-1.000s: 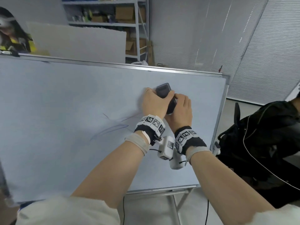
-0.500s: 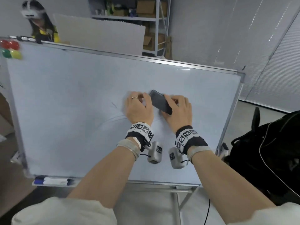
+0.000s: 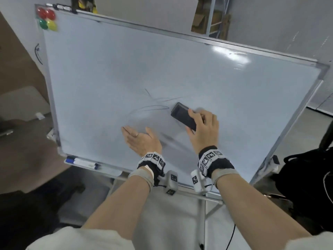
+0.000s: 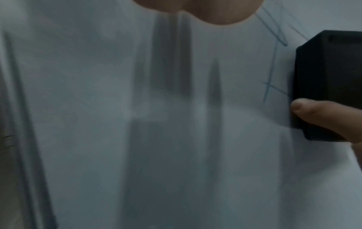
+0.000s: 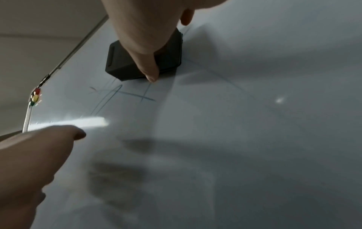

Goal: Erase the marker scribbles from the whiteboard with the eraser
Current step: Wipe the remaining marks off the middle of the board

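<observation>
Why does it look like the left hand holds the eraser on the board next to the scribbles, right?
Wrong hand. The right hand holds the eraser on the board beside the scribbles; the left hand is open and empty, as the head view shows.

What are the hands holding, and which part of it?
The right hand grips the black eraser by its lower end, thumb on one long side and fingers on the other, against the whiteboard. The left hand is open and holds nothing.

White rectangular whiteboard [image 3: 111,65] with silver metal frame, upright on a stand; thin blue-grey marker scribbles [image 3: 153,105] near its centre; black block-shaped eraser [image 3: 182,116] pressed flat against the board, tilted diagonally, just right of the scribbles.
</observation>
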Action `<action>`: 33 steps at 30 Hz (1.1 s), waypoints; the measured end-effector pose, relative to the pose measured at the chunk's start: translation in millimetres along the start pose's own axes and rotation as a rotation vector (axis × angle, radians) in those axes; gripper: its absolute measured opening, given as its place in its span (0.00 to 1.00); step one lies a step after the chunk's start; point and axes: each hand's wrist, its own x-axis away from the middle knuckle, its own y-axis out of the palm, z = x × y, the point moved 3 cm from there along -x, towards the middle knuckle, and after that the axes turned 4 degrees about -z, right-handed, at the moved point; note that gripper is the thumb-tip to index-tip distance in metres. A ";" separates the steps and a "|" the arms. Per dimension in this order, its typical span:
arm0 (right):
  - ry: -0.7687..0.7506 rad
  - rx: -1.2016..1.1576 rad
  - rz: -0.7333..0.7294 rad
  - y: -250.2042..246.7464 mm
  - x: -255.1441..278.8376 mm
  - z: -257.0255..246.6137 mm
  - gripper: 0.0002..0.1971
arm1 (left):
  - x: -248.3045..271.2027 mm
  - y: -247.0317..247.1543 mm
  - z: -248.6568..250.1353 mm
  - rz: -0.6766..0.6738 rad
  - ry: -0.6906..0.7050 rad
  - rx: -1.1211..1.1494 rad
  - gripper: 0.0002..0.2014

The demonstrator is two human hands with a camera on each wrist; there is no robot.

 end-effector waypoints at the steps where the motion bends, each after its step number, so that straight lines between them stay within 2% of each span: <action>1: -0.001 0.002 -0.004 -1.9 -0.9 1.7 0.29 | 0.3 1.7 -7.1 -0.017 -0.032 -0.016 0.38; 3: 0.056 -0.008 0.062 -13.8 -12.3 10.6 0.26 | -1.0 5.0 -13.9 -0.054 -0.089 -0.023 0.37; 6: 0.226 -0.024 0.222 -33.6 -31.5 28.4 0.25 | -2.6 9.2 -8.3 -0.101 -0.132 -0.029 0.37; 8: 0.244 -0.004 0.242 -35.3 -29.2 29.8 0.24 | -2.5 12.4 -2.0 -0.106 -0.142 -0.041 0.37; 13: 0.123 0.051 0.007 -0.5 16.9 17.5 0.24 | -3.8 18.2 -2.1 -0.081 -0.141 -0.045 0.37; 15: 0.147 0.074 -0.029 4.6 25.9 20.4 0.24 | -6.6 19.6 -6.6 -0.070 -0.122 -0.036 0.37; 20: 0.535 0.011 0.201 -16.6 29.1 45.1 0.24 | -11.2 21.2 -12.0 -0.091 -0.095 -0.021 0.38; 22: 0.580 -0.001 0.145 -9.9 41.9 36.7 0.25 | -11.2 20.9 -16.0 -0.100 -0.074 -0.049 0.39; 25: 0.558 -0.041 -0.129 22.3 73.6 11.7 0.25 | -12.7 19.4 -24.8 -0.110 -0.035 -0.073 0.38; 27: 0.621 -0.081 -0.227 35.1 85.8 2.5 0.25 | -16.7 17.6 -28.8 -0.103 -0.034 -0.109 0.38; 29: 0.751 -0.083 -0.149 31.5 87.4 5.8 0.24 | -21.6 15.3 -33.4 -0.099 -0.060 -0.115 0.38; 32: 0.980 -0.136 0.099 9.7 82.8 27.4 0.25 | -26.7 9.5 -36.0 -0.103 -0.030 -0.113 0.38; 33: 1.030 -0.145 0.136 4.9 80.8 32.3 0.26 | -28.3 7.1 -35.2 -0.104 -0.022 -0.105 0.38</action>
